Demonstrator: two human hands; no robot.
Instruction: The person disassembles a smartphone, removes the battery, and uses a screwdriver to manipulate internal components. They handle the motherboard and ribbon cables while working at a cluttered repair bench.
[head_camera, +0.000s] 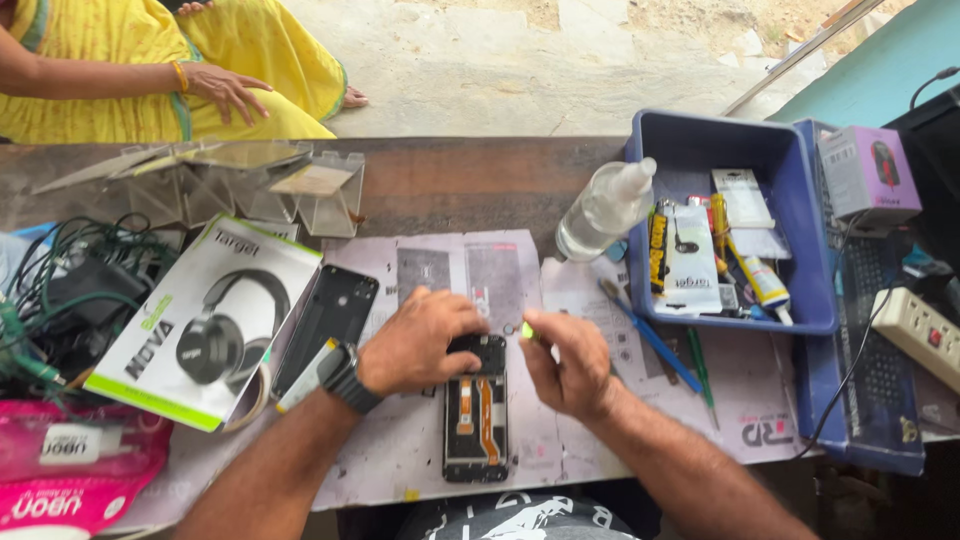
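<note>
Head view: left hand (420, 340) fingers curled, pressing down the top end of the opened phone (476, 412) lying flat mid-mat (400, 450). Right hand (565, 360) pinched shut on a small green-tipped tool (527, 332) just beside the phone's top corner. Phone back cover (328, 322) lies to the left

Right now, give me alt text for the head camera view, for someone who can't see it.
A person's left hand steadies the top of an opened phone on a paper-covered bench while the right hand holds a small green-tipped tool beside it. A black back cover, a headphone box and a blue tray of supplies lie around.
</note>
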